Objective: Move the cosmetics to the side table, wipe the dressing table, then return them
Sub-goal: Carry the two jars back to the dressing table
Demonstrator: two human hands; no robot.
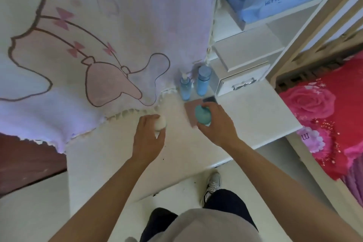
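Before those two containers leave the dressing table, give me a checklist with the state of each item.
1. Grip of the left hand on the white container: ok.
2. Grip of the right hand on the teal-capped container: ok.
3. The pump bottle and the blue capped bottle stand upright at the back, apart from both hands: ok.
4. The teal-capped container is free of the pink pad under it: cannot tell.
5. The blanket fringe is clear of the white container: cannot tell; it lies close.
6. Room on the side table: cannot tell, out of view.
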